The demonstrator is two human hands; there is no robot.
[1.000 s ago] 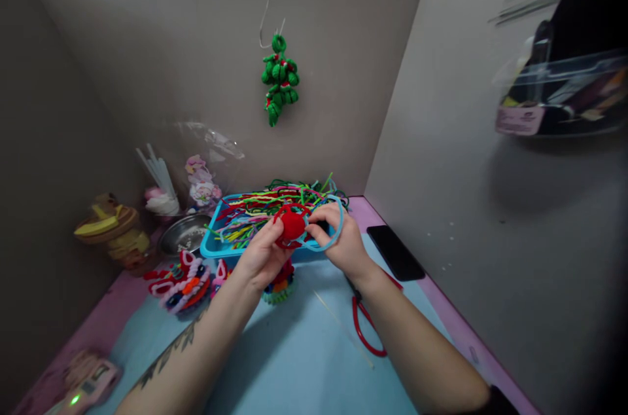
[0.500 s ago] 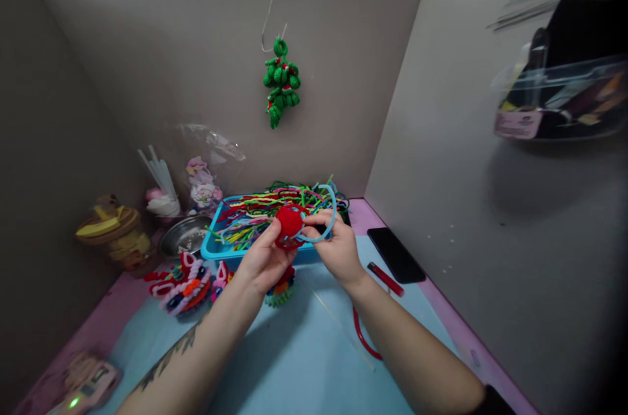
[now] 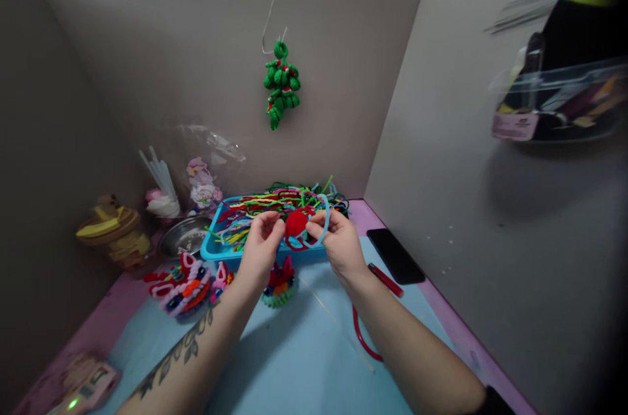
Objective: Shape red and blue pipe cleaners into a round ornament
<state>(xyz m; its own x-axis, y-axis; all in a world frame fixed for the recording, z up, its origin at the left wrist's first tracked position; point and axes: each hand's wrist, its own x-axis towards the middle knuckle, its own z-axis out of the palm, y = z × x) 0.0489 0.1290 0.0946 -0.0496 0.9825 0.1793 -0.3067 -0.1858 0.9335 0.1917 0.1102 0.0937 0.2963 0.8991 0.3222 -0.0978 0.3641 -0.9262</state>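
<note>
A red fuzzy ball-shaped craft piece (image 3: 296, 224) is held up between both hands above the blue mat (image 3: 294, 349). My left hand (image 3: 261, 251) pinches its left side. My right hand (image 3: 337, 246) grips its right side together with a light blue pipe cleaner (image 3: 321, 222) that curls in a loop around the red piece. Just behind the hands stands a blue tray (image 3: 216, 246) heaped with pipe cleaners of many colours. Below the hands, on the mat, lies a small red and green pipe-cleaner figure (image 3: 279, 284).
Finished colourful figures (image 3: 180, 284) lie left of the hands. Red-handled scissors (image 3: 367, 317) and a black phone (image 3: 395, 255) lie to the right. A metal bowl (image 3: 184, 235), a jar (image 3: 115, 235) and white sticks (image 3: 157, 179) stand at back left. A green ornament (image 3: 280, 82) hangs on the wall.
Both hands have turned the red piece: it has shifted slightly right and the blue loop has been drawn in closer around it. My left hand has moved from under the piece to its left side.
</note>
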